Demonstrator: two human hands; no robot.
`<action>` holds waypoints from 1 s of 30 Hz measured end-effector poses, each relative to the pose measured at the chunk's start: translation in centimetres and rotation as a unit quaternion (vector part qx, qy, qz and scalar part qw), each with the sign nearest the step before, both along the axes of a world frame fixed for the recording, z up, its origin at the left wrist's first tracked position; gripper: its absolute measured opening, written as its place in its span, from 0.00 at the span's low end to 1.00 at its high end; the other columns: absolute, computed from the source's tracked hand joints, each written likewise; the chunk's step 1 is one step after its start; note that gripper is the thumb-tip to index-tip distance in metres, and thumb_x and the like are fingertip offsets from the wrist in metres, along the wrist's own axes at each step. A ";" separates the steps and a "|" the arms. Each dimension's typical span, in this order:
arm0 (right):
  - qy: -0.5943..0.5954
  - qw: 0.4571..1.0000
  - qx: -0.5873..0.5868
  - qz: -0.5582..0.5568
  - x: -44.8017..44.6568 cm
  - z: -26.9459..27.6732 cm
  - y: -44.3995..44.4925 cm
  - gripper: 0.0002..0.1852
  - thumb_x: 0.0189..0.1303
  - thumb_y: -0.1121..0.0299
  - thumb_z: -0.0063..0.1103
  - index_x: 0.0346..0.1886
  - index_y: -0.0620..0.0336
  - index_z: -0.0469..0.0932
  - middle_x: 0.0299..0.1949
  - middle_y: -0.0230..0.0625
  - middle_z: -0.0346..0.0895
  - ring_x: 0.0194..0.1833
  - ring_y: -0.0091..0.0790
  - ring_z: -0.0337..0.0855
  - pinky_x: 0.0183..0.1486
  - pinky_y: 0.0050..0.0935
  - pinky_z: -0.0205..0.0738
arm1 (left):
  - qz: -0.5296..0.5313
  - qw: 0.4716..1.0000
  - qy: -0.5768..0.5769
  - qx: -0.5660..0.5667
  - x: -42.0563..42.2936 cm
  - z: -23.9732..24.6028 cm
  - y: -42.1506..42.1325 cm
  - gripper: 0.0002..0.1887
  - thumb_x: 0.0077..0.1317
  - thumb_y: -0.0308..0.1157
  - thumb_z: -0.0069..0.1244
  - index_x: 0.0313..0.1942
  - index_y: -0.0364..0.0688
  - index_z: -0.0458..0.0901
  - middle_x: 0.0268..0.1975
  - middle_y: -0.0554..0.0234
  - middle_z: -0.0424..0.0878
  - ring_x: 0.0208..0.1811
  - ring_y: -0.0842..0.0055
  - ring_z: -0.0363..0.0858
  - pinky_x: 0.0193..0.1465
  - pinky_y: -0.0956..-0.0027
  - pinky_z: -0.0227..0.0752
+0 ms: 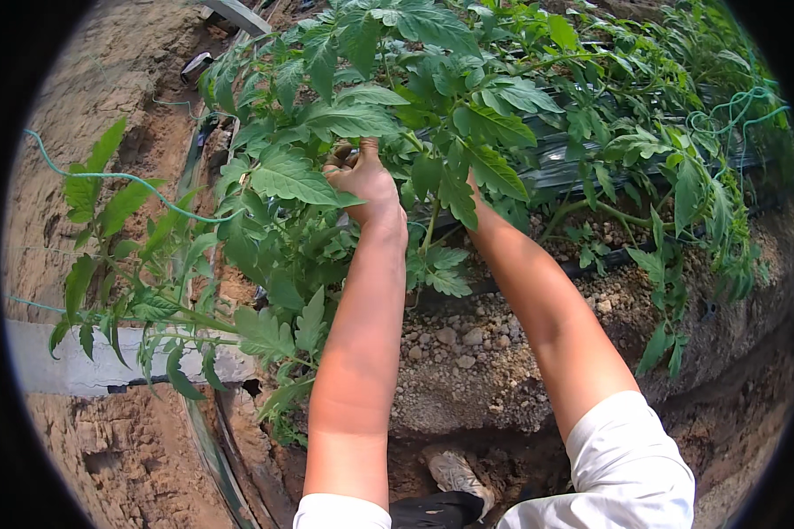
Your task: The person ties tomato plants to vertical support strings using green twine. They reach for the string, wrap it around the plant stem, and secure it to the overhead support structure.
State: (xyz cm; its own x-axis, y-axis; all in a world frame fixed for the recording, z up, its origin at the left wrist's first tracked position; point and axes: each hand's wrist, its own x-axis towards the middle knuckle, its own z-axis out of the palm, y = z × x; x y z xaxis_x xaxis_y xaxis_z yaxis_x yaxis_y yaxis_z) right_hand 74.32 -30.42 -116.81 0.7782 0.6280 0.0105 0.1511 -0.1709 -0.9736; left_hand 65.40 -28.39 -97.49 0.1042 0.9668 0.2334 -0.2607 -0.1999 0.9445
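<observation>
Tomato plants (pixel 344 122) with broad, lobed green leaves stand before me. My left hand (pixel 367 182) reaches in among the leaves, thumb up and fingers curled. Foliage covers part of those fingers, so whatever lies between them is hidden. Just to the right, my right forearm (pixel 536 278) goes in behind hanging leaves that hide most of my right hand. Between the two wrists a green stem (pixel 431 225) rises from the bed. A leafy tomato shoot (pixel 192 317) leans out to the left, below a turquoise string (pixel 132 177) that runs into the leaves.
Black plastic mulch film (pixel 556 159) covers the bed behind the stony soil (pixel 466 357). More turquoise string (pixel 734 116) hangs tangled at the right. A pale concrete beam (pixel 73 357) crosses at left beside an earthen wall (pixel 106 443). My dirty shoe (pixel 460 473) stands in the furrow.
</observation>
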 end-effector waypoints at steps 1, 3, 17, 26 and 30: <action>0.005 1.000 0.004 -0.003 0.7 0.0 -0.3 0.17 0.58 0.67 0.60 0.52 0.49 0.76 0.40 0.39 0.78 0.38 0.33 0.78 0.42 0.33 0.74 | -0.009 0.999 0.023 -0.030 0.2 0.2 -2.2 0.23 0.58 0.33 0.66 0.46 0.38 0.70 0.35 0.65 0.77 0.36 0.80 0.72 0.41 0.76 0.66; 0.019 1.000 0.022 -0.001 0.7 0.6 -0.3 0.16 0.58 0.68 0.61 0.51 0.50 0.76 0.39 0.38 0.78 0.37 0.32 0.78 0.41 0.32 0.73 | -0.024 0.999 0.027 -0.032 -0.7 0.6 -6.0 0.27 0.56 0.35 0.67 0.49 0.37 0.68 0.34 0.67 0.75 0.35 0.81 0.71 0.41 0.77 0.65; 0.240 0.956 0.168 0.018 -0.1 0.3 -5.5 0.13 0.56 0.72 0.63 0.44 0.61 0.78 0.34 0.35 0.79 0.32 0.26 0.77 0.34 0.27 0.73 | -0.310 0.946 -0.027 0.093 -6.5 -0.6 -20.6 0.25 0.76 0.48 0.32 0.50 0.36 0.78 0.29 0.75 0.67 0.23 0.91 0.53 0.26 0.82 0.46; 0.234 0.947 0.213 0.048 -1.8 1.2 -6.7 0.11 0.57 0.73 0.65 0.42 0.67 0.79 0.32 0.33 0.80 0.29 0.22 0.78 0.31 0.24 0.74 | -0.267 0.963 0.000 0.032 -6.2 -3.7 -10.2 0.11 0.72 0.28 0.48 0.51 0.36 0.82 0.23 0.79 0.64 0.21 0.92 0.56 0.21 0.81 0.50; 0.273 0.928 0.252 0.029 0.0 0.2 -7.2 0.12 0.58 0.71 0.65 0.42 0.67 0.79 0.33 0.33 0.81 0.30 0.22 0.79 0.32 0.24 0.74 | -0.056 0.992 0.108 0.025 -4.9 -3.6 -6.6 0.05 0.64 0.22 0.50 0.39 0.32 0.81 0.33 0.56 0.82 0.23 0.78 0.72 0.29 0.72 0.65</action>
